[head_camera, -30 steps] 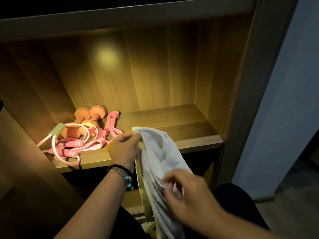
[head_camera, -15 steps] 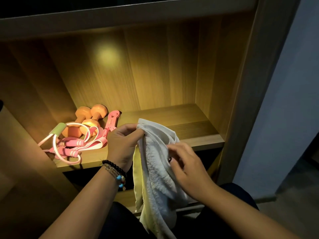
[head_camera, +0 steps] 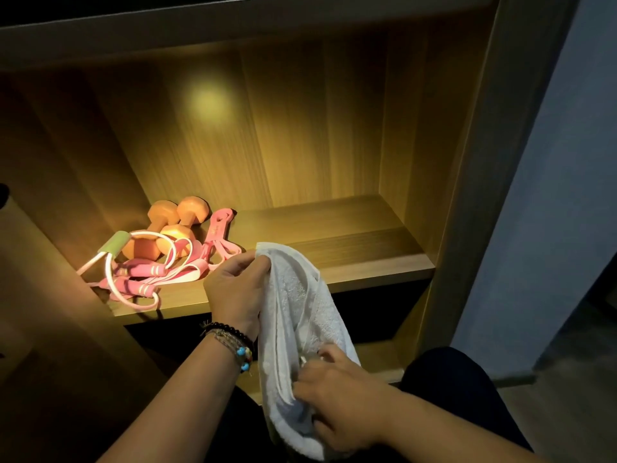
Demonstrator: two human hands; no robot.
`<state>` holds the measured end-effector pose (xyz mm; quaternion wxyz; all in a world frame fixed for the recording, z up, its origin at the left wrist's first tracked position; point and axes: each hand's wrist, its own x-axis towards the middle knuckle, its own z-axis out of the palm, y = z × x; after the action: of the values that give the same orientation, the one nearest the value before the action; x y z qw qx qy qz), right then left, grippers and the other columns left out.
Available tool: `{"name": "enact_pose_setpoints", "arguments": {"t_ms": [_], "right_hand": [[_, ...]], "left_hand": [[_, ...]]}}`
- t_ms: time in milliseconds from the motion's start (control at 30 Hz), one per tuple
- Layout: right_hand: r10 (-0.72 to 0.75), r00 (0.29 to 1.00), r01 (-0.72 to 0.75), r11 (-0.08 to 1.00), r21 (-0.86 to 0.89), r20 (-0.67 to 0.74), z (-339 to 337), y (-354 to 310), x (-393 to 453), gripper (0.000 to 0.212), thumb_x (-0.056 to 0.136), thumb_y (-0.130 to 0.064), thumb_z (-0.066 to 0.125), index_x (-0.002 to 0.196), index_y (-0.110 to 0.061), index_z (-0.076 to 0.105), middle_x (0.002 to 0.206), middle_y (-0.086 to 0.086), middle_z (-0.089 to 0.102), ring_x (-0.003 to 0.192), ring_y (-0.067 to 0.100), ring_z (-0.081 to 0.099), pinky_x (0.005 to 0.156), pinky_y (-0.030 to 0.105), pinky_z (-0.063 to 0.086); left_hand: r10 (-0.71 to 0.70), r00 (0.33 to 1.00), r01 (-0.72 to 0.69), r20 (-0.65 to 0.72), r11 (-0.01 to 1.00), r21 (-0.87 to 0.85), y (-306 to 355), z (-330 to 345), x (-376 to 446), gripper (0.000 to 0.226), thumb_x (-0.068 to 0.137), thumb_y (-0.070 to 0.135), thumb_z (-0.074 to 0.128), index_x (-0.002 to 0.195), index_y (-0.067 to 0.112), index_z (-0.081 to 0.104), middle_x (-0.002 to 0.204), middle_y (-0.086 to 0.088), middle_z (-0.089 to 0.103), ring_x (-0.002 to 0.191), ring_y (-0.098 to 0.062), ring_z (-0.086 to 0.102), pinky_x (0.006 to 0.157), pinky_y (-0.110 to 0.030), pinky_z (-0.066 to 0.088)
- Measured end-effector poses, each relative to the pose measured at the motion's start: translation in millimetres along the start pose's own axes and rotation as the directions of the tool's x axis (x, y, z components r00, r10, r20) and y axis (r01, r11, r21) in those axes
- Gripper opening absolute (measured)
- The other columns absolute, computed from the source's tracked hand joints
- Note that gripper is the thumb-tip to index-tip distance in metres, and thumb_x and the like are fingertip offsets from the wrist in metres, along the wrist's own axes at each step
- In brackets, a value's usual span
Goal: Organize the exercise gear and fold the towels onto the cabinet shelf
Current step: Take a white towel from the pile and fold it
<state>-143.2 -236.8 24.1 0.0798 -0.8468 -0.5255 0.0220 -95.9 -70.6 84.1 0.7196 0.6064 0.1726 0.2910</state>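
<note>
towel (head_camera: 300,315) first, since it hangs nearest to me: a white terry cloth, limp and bunched, dangling in front of the cabinet and not yet on the shelf (head_camera: 350,248). my right hand (head_camera: 337,409) is low on it, fingers curled into the bottom folds, a pinching grip on the lower hem as far as i can tell, though the cloth hides part of the fingertips. my left hand (head_camera: 237,289), bracelets (head_camera: 233,342) at the wrist, pinches the top corner between thumb and fingers just above the shelf's front edge.

i judge the step in hand to be finding the edges so the towel can be folded. to do it well i'd want each grip on a true corner, not a wad of cloth, then pull the two apart until the hem runs straight before bringing corner to corner. terry sags and clings to itself, so a slack fold would come out lopsided.

further in, the shelf's right half shows bare wood, which looks the likely spot for the folded towel. on its left sit the jump rope (head_camera: 133,272) and a pink band (head_camera: 217,238) in a loose tangle, touching the two orange dumbbells (head_camera: 170,225) behind them. that gear looks heaped rather than sorted, so i reckon much of the task remains.
</note>
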Motion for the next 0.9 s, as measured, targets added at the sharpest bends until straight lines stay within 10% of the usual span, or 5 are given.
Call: {"name": "enact_pose_setpoints", "arguments": {"t_ms": [200,367,600,900], "right_hand": [[0.239,0.967,-0.213,0.952,-0.221,0.094,-1,17,-7,0.025,0.085,-0.028,0.055,0.106,-0.013,0.059,0.109,0.009,0.061,0.109,0.028,0.046,0.095,0.040,0.026],[0.437,0.897,-0.436,0.900,0.033,-0.061,-11,16,-16,0.030,0.098,-0.033,0.035,0.114,-0.017,0.055,0.107,0.010,0.063,0.096,0.030,0.059,0.078,0.037,0.045],[0.716,0.693,-0.709,0.655,0.261,0.087,-4,27,-5,0.047,0.084,-0.062,0.052,0.065,-0.020,0.047,0.072,-0.001,0.052,0.067,0.018,0.051,0.046,0.027,0.030],[0.777,0.605,-0.794,0.605,0.058,0.173,13,25,0,0.007,0.087,-0.024,0.060,0.090,-0.021,0.055,0.109,0.002,0.061,0.101,0.023,0.062,0.068,0.029,0.040]], "left_hand": [[-0.108,0.946,0.075,-0.306,0.990,-0.116,-7,-19,21,0.024,0.066,0.002,0.072,0.052,0.021,0.068,0.046,0.018,0.057,0.045,-0.001,0.050,0.055,-0.024,0.047],[-0.067,0.939,0.028,-0.338,0.992,-0.119,-11,-33,31,0.028,0.069,-0.004,0.070,0.055,0.020,0.065,0.043,0.019,0.057,0.038,0.005,0.049,0.041,-0.012,0.043],[-0.024,0.973,0.019,-0.229,1.000,-0.023,-15,-35,27,0.022,0.069,0.000,0.070,0.059,0.020,0.069,0.047,0.015,0.058,0.044,-0.001,0.050,0.052,-0.022,0.046],[0.034,0.988,-0.029,-0.152,0.999,0.039,-22,-43,20,0.020,0.071,-0.008,0.067,0.070,0.011,0.071,0.064,0.001,0.064,0.060,-0.013,0.057,0.061,-0.027,0.051]]}}
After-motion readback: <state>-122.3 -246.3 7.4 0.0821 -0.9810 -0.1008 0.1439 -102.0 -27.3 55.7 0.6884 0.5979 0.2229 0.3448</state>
